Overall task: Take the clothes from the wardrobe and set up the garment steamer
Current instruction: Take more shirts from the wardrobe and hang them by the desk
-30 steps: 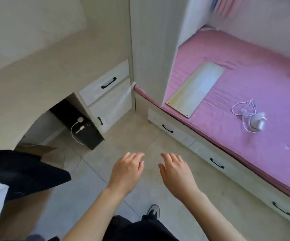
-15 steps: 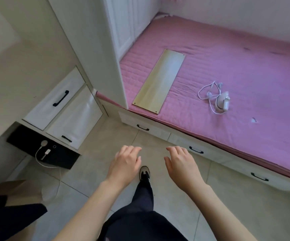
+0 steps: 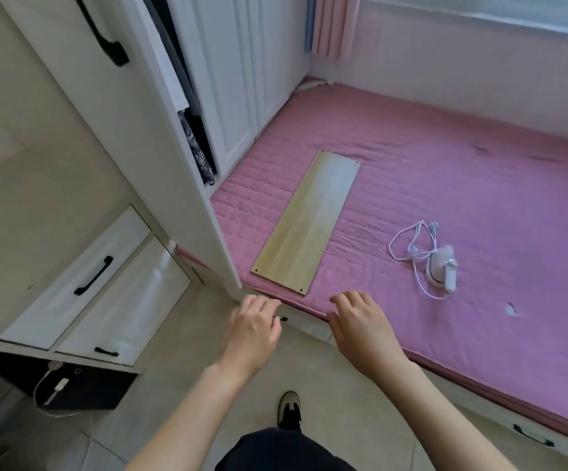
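Note:
A white wardrobe (image 3: 228, 79) stands at the head of the bed, one door (image 3: 112, 107) swung open towards me. Dark and white clothes (image 3: 196, 144) hang inside the gap. The white garment steamer (image 3: 444, 270) lies on the pink mattress (image 3: 462, 185) with its cord coiled beside it. My left hand (image 3: 253, 329) and my right hand (image 3: 360, 326) hover over the bed's near edge, fingers loosely bent, holding nothing. Both are well short of the wardrobe and the steamer.
A pale wooden board (image 3: 306, 222) lies flat on the mattress near the wardrobe. Desk drawers (image 3: 89, 283) with black handles sit at the left, a dark box (image 3: 82, 385) with a white cable under them. My shoe (image 3: 288, 409) stands on the tiled floor.
The view has swung up and right as I stepped towards the bed. The open wardrobe door and hanging clothes came into sight. Both hands moved forward to the bed's edge.

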A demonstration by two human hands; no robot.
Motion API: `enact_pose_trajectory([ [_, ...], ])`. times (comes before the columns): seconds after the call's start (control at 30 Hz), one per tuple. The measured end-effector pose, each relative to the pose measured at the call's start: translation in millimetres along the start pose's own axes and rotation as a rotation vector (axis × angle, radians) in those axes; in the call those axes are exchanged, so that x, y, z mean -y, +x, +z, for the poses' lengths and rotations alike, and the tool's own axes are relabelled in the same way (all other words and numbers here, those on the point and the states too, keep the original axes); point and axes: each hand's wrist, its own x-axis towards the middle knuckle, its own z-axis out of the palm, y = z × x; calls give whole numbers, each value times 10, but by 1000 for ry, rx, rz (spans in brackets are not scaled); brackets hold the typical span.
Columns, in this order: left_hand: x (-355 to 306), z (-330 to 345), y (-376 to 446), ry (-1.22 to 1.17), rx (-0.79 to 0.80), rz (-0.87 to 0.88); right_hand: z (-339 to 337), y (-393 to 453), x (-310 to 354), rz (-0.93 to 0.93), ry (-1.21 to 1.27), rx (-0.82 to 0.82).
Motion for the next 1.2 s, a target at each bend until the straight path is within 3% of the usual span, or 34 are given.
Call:
enact_pose_trajectory([
  [0.37, 197, -108, 1150, 85, -58, -93, -23, 1400, -285, -192, 1, 96],
  [0.77, 183, 4, 2064, 154, -217, -425, -151, 2876, -589, -474, 85, 188],
  [0.97, 238, -226, 2613, 251, -376, -511, -286, 3608, -615, -638, 91, 146],
  [1.2, 461, -623, 3155, 325, -441, -610, -468, 4355, -328, -801, 79, 58],
])
